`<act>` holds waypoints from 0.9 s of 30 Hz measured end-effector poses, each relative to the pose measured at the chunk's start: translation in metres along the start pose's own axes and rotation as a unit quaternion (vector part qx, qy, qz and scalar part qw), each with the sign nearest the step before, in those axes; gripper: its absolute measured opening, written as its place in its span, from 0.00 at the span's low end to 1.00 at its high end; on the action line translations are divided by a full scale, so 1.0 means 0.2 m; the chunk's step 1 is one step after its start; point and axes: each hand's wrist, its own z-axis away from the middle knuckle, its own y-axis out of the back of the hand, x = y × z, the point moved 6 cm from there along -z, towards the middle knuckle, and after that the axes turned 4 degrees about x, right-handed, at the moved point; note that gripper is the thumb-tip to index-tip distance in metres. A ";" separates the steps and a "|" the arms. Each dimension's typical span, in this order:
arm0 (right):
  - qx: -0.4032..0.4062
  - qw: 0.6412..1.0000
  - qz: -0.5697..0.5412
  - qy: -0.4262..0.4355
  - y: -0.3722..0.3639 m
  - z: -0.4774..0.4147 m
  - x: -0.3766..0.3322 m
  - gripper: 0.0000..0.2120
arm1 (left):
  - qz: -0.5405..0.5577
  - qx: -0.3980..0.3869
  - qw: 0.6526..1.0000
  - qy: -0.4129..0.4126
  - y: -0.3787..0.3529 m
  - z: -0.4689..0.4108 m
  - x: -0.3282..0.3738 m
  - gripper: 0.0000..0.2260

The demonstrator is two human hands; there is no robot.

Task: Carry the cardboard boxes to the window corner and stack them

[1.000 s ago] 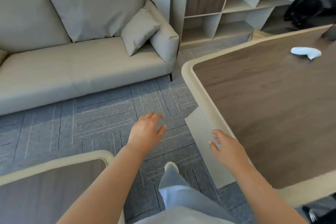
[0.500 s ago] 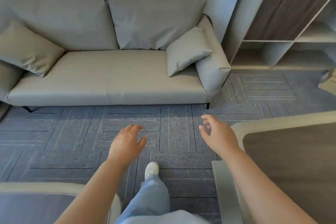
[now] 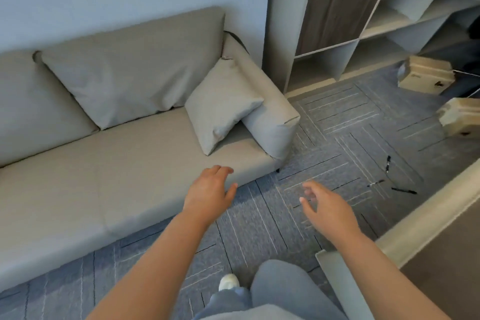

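Two cardboard boxes lie on the carpet at the far right: one box (image 3: 426,74) by the shelf unit, and a second box (image 3: 461,118) nearer, cut off by the frame edge. My left hand (image 3: 209,191) hangs in front of me over the sofa's front edge, fingers relaxed and empty. My right hand (image 3: 328,206) is held out over the carpet, fingers spread loosely, holding nothing. Both hands are well short of the boxes.
A grey sofa (image 3: 104,163) with a cushion (image 3: 220,104) fills the left. An open shelf unit (image 3: 337,41) stands against the wall. A wooden table's corner (image 3: 441,254) juts in at lower right. Several black pens (image 3: 388,163) lie on the carpet.
The view has swung right and closer to the sofa's right end; the boxes and pens have come into sight. Both hands stay empty and raised in front of me.
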 end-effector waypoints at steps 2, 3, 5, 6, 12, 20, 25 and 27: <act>0.011 0.999 -0.004 -0.048 0.03 -0.06 0.10 0.17 | 0.009 -0.008 0.999 -0.038 -0.01 -0.22 0.10 0.17; 0.017 0.997 -0.006 -0.074 0.05 -0.08 0.15 0.17 | 0.013 -0.015 0.998 -0.057 -0.02 -0.32 0.16 0.17; 0.026 0.992 -0.018 -0.121 0.07 -0.15 0.26 0.17 | 0.012 -0.031 0.995 -0.094 -0.05 -0.52 0.27 0.17; 0.032 0.989 -0.025 -0.141 0.09 -0.19 0.31 0.17 | 0.013 -0.035 0.993 -0.110 -0.07 -0.61 0.32 0.17; 0.068 0.979 -0.054 -0.182 0.27 -0.57 0.54 0.18 | -0.005 -0.073 0.987 -0.146 -0.19 -1.06 0.54 0.17; 0.124 0.974 -0.060 -0.178 0.69 -1.07 0.77 0.18 | -0.027 -0.103 0.982 -0.155 -0.29 -1.51 0.81 0.17; 0.157 0.957 -0.091 -0.227 0.82 -1.25 0.98 0.17 | -0.034 -0.131 0.971 -0.198 -0.43 -1.86 1.08 0.16; 0.158 0.952 -0.086 -0.249 0.87 -1.33 1.08 0.17 | -0.032 -0.140 0.965 -0.221 -0.50 -2.02 1.21 0.17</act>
